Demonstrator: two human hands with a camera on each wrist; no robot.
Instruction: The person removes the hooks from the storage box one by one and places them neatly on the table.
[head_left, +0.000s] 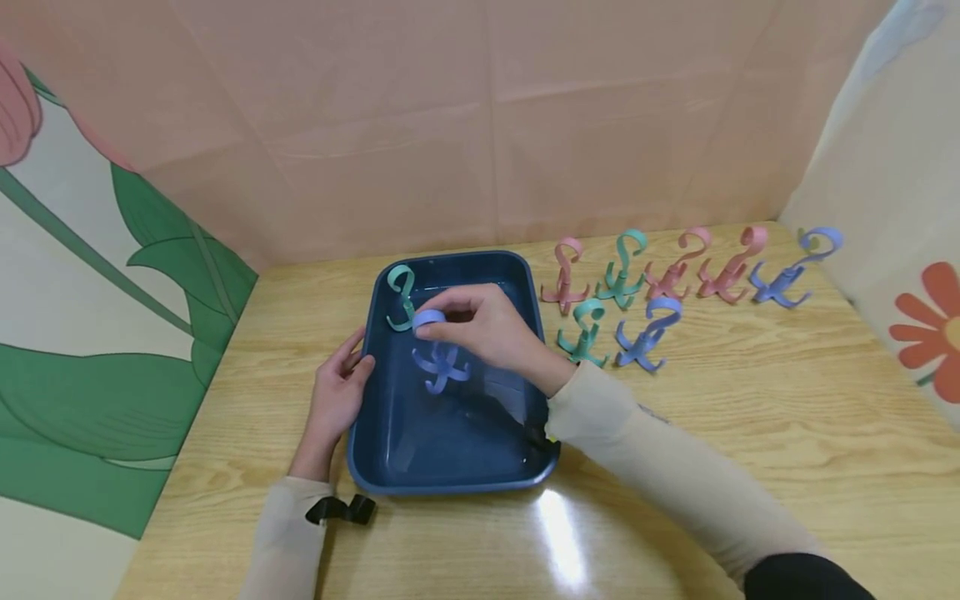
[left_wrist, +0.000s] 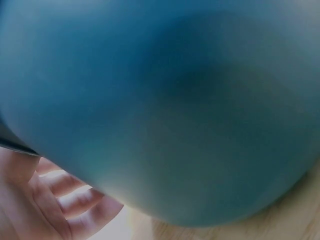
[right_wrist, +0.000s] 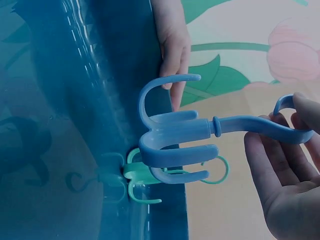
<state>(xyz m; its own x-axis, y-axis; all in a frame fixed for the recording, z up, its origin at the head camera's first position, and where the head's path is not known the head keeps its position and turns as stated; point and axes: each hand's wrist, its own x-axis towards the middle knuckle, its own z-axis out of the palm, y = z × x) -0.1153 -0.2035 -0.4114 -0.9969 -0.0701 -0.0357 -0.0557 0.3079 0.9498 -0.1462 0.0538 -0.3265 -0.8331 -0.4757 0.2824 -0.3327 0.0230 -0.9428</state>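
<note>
My right hand pinches the curled top of a blue multi-prong hanging hook between thumb and fingers. The hook hangs prongs-down over the dark blue tray; in the right wrist view its prongs show large. A green hanging hook stands inside the tray at the far left corner, and the blue hook partly overlaps it in the right wrist view. Along the tray's left side, my left hand rests against the outer wall, thumb near the rim. Its fingers look relaxed in the left wrist view.
Right of the tray stand more hanging hooks in two rows: pink, green and blue ones at the back, a green and a blue one in front. A pink-beige sheet hangs behind the wooden table.
</note>
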